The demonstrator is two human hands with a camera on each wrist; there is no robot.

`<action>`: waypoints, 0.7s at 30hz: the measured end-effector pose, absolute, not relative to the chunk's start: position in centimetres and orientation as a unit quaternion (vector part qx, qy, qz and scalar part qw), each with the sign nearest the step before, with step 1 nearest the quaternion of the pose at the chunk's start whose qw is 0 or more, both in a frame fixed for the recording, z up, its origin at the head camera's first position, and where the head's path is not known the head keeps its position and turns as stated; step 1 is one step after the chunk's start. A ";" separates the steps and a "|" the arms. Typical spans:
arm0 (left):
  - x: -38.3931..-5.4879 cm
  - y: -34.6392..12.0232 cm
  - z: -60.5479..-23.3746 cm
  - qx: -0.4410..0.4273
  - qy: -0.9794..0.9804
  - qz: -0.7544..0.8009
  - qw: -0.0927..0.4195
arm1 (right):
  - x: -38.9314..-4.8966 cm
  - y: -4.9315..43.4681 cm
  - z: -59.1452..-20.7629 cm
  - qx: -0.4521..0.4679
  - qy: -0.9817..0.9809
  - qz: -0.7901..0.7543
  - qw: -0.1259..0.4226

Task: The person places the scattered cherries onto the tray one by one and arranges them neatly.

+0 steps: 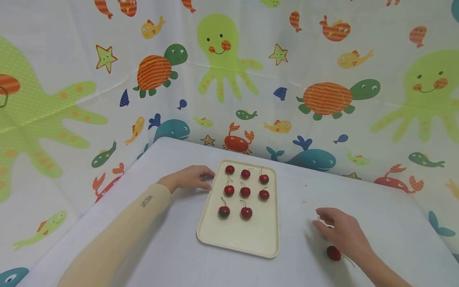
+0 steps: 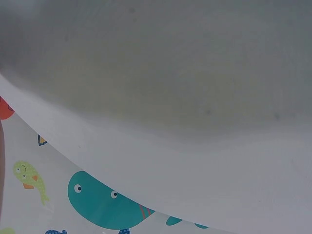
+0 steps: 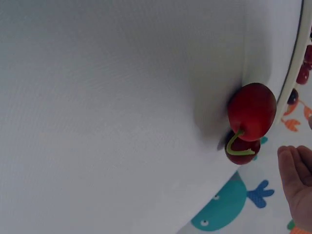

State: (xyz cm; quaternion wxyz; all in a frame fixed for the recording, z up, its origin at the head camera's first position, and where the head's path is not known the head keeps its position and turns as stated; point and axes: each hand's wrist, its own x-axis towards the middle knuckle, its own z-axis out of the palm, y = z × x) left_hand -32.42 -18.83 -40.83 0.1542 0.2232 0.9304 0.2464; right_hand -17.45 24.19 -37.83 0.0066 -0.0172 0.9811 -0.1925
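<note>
A cream tray (image 1: 238,239) holds several dark red cherries (image 1: 245,191) with stems, set out in rows. My left hand (image 1: 190,177) rests at the tray's left side, fingertips right at the rim, fingers loosely bent. To the right of the tray, my right hand (image 1: 344,229) hovers low over the table with thumb and fingers apart. Under it lies one cherry (image 1: 333,253) near the wrist; another (image 3: 241,151) is mostly hidden by the hand in the head view. In the right wrist view the nearer cherry overlaps it, and the fingers (image 3: 291,178) hold nothing.
The table (image 1: 161,247) has a white cover. Behind and to the left hangs a white curtain (image 1: 244,52) printed with sea animals, meeting the table's far edge. The left wrist view shows mostly blurred pale surface and some curtain.
</note>
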 end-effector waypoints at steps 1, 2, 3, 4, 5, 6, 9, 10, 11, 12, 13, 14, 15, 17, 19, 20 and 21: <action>-32.4 -18.8 -40.8 0.223 0.931 0.246 0.154 | -17.5 24.4 -37.8 -0.018 0.982 -0.189 0.006; -32.4 -18.9 -40.9 0.223 0.931 0.246 0.154 | -17.5 24.7 -37.8 -0.018 0.982 -0.186 0.006; -32.5 -18.9 -40.9 0.223 0.931 0.244 0.155 | -17.5 24.9 -37.8 -0.019 0.983 -0.181 0.004; -32.5 -18.9 -40.9 0.223 0.931 0.245 0.155 | -17.6 25.1 -37.8 -0.017 0.984 -0.179 0.005; -32.5 -18.9 -40.9 0.223 0.931 0.245 0.155 | -17.6 25.3 -37.8 -0.014 0.984 -0.176 0.009; -32.5 -18.9 -40.9 0.225 0.930 0.246 0.154 | -17.7 25.5 -37.8 -0.012 0.985 -0.174 0.013; -32.5 -19.0 -40.9 0.229 0.930 0.246 0.152 | -17.8 25.9 -37.9 -0.003 0.985 -0.169 0.031; -32.5 -19.0 -40.9 0.231 0.929 0.247 0.151 | -17.8 26.1 -37.9 -0.001 0.985 -0.167 0.038; -32.5 -19.0 -40.9 0.231 0.929 0.247 0.150 | -17.9 26.2 -38.0 -0.001 0.986 -0.163 0.044; -32.5 -19.0 -40.9 0.232 0.929 0.247 0.150 | -17.9 26.3 -38.0 -0.002 0.986 -0.160 0.048; -32.5 -19.0 -40.9 0.233 0.928 0.248 0.149 | -17.9 26.5 -38.0 -0.004 0.986 -0.158 0.053; -32.5 -19.0 -40.9 0.234 0.928 0.248 0.149 | -17.9 26.6 -38.0 -0.006 0.986 -0.156 0.060; -32.4 -18.9 -40.9 0.234 0.928 0.248 0.149 | -18.0 26.6 -38.1 -0.009 0.986 -0.154 0.068; -32.4 -18.9 -40.9 0.234 0.928 0.248 0.149 | -18.0 26.7 -38.2 -0.010 0.984 -0.155 0.087; -32.3 -18.9 -40.8 0.232 0.929 0.247 0.150 | -18.1 26.7 -38.3 -0.007 0.982 -0.158 0.105; -32.3 -18.9 -40.8 0.230 0.929 0.246 0.150 | -18.1 26.7 -38.3 -0.005 0.981 -0.157 0.112; -32.3 -18.9 -40.8 0.228 0.930 0.245 0.151 | -18.1 26.7 -38.4 -0.002 0.981 -0.157 0.117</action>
